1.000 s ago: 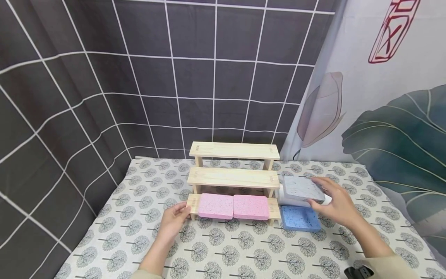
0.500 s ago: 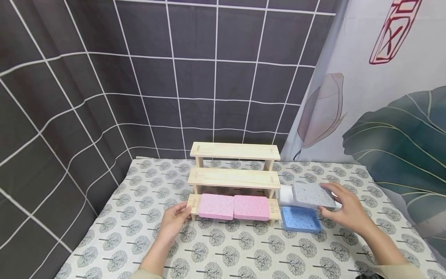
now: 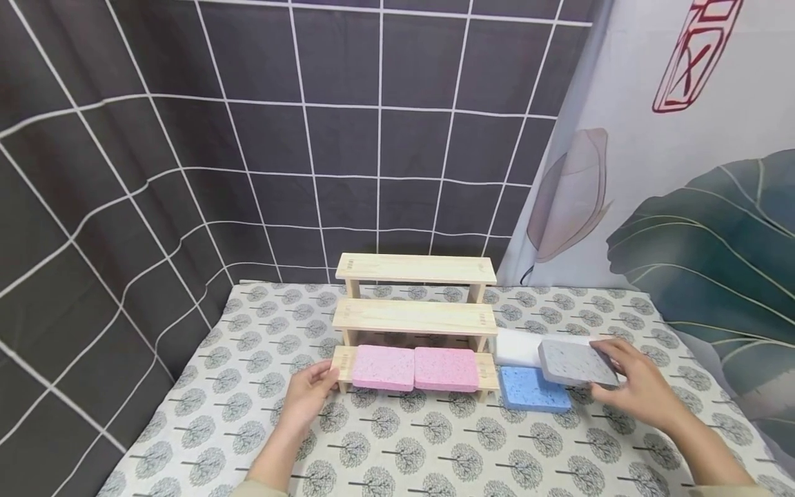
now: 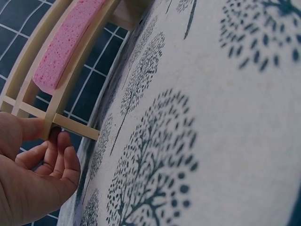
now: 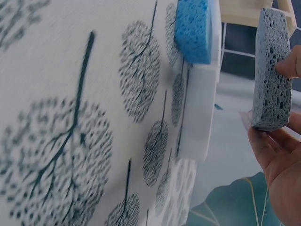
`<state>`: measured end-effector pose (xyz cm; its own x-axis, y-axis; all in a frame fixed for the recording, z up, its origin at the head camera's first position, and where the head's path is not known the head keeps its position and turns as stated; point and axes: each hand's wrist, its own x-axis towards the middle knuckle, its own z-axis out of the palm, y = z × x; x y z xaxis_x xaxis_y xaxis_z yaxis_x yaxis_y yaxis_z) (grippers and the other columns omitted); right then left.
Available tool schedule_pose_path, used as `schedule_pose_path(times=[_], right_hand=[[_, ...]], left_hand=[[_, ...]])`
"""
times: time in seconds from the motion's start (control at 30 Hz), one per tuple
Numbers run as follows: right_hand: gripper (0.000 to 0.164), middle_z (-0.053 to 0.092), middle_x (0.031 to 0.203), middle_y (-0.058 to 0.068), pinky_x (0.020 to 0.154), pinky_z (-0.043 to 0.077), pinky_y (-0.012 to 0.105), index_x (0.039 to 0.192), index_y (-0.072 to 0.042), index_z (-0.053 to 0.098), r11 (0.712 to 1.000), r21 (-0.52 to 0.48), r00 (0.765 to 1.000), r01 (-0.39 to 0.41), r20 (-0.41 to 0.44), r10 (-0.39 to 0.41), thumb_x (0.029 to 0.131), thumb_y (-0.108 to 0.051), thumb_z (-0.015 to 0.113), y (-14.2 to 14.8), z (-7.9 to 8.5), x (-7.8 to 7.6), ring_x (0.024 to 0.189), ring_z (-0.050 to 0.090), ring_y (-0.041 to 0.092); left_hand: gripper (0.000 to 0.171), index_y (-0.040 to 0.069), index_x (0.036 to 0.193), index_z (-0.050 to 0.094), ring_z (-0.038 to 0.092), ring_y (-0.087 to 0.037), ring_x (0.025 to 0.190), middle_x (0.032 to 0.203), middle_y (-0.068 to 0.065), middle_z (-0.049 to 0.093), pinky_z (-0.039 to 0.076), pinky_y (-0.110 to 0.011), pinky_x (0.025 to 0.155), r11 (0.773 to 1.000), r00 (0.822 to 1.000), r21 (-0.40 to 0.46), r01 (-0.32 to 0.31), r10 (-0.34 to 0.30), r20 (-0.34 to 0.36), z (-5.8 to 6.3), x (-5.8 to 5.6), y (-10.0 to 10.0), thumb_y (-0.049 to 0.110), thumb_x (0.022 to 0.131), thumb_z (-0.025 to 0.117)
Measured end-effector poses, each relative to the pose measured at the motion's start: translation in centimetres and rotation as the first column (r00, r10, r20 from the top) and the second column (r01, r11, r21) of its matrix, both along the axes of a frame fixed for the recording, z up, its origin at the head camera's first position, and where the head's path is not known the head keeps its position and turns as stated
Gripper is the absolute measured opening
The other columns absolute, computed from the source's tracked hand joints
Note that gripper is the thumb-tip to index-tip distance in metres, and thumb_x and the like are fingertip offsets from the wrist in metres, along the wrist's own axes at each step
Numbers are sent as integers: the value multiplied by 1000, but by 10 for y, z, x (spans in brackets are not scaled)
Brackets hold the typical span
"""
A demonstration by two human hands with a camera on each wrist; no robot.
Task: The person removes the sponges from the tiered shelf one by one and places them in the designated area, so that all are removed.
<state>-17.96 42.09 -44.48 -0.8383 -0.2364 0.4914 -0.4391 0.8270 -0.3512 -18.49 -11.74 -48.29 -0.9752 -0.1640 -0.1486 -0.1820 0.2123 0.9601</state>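
Note:
My left hand pinches the left end of the lowest step of a three-step wooden rack, thumb above and fingers beneath in the left wrist view. Two pink sponges, a left one and a right one, lie side by side on that step. At the right, my right hand holds a grey porous sponge by its right end, raised above the table. Below it and to the left lies a blue sponge. Behind that is a flat white block, partly hidden by the grey sponge.
The table has a cloth printed with trees. A dark checked curtain hangs behind and at the left; a pale curtain with painted leaves hangs at the right. The rack's middle and top steps are bare.
My right hand has moved right and slightly nearer with the grey sponge, uncovering more of the white block's left part. The left hand keeps its hold on the rack.

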Motion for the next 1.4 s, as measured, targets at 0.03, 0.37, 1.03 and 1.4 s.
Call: schedule_pose_path(times=[0.03, 0.37, 1.03, 1.4], right_hand=[[73, 62, 118, 14, 81, 37, -4, 122, 3, 64, 1000, 6, 1000, 4, 5, -4, 55, -8, 91, 2, -1, 0, 103, 52, 4], [74, 61, 116, 19, 72, 56, 17, 122, 5, 62, 996, 71, 995, 59, 81, -64, 55, -10, 91, 22, -10, 9, 95, 61, 39], [81, 54, 124, 32, 83, 50, 67, 128, 14, 54, 989, 141, 951, 47, 297, -88, 61, -14, 89, 35, -20, 17, 105, 57, 54], [75, 52, 128, 35, 80, 44, 77, 131, 12, 53, 994, 102, 964, 50, 254, -74, 67, -11, 86, 37, -22, 21, 109, 51, 60]], left_hand=[[41, -8, 133, 58, 65, -20, 93, 108, -13, 69, 57, -29, 82, 1000, 1000, 1, -1, 1, 3, 0, 0, 0, 15, 100, 62], [41, -9, 133, 57, 65, -21, 95, 112, -15, 69, 58, -32, 85, 1000, 1000, 10, 5, -5, -4, 1, 2, -2, 15, 101, 61], [40, -10, 133, 56, 64, -19, 92, 112, -16, 68, 57, -24, 78, 999, 1000, 42, 8, -8, -11, 1, 2, 0, 12, 100, 61], [40, -11, 133, 56, 66, -20, 92, 110, -17, 68, 56, -23, 76, 999, 1000, 42, 18, -16, -26, 0, 2, -2, 12, 101, 61]])
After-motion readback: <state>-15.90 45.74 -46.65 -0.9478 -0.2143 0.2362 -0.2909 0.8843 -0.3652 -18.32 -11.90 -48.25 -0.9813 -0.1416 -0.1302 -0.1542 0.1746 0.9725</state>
